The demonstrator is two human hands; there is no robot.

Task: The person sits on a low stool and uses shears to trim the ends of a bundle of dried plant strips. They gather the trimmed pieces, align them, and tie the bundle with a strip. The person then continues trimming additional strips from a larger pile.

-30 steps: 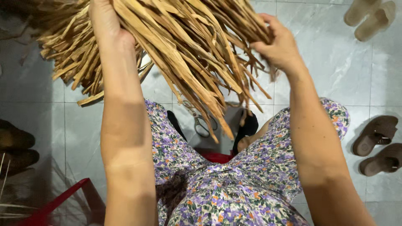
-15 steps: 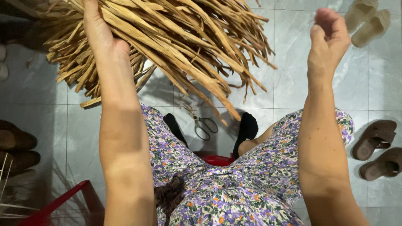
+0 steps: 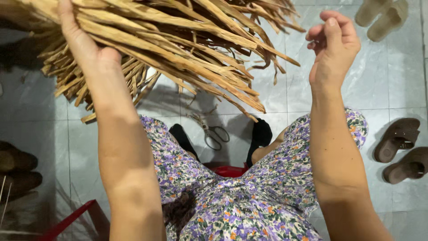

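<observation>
Overhead, the left hand (image 3: 82,42) grips the dried-leaf bundle (image 3: 178,40); the right hand (image 3: 334,44), loosely curled, holds nothing.

A pair of metal scissors (image 3: 213,133) is lying on the grey tiled floor (image 3: 392,85), between two feet in black socks (image 3: 261,134). Brown sandals (image 3: 401,149) are sitting at the right edge, beige slippers (image 3: 381,15) at the top right, and dark shoes (image 3: 15,172) at the left. A red plastic stool (image 3: 229,170) is showing beneath the purple floral dress (image 3: 249,201).
</observation>
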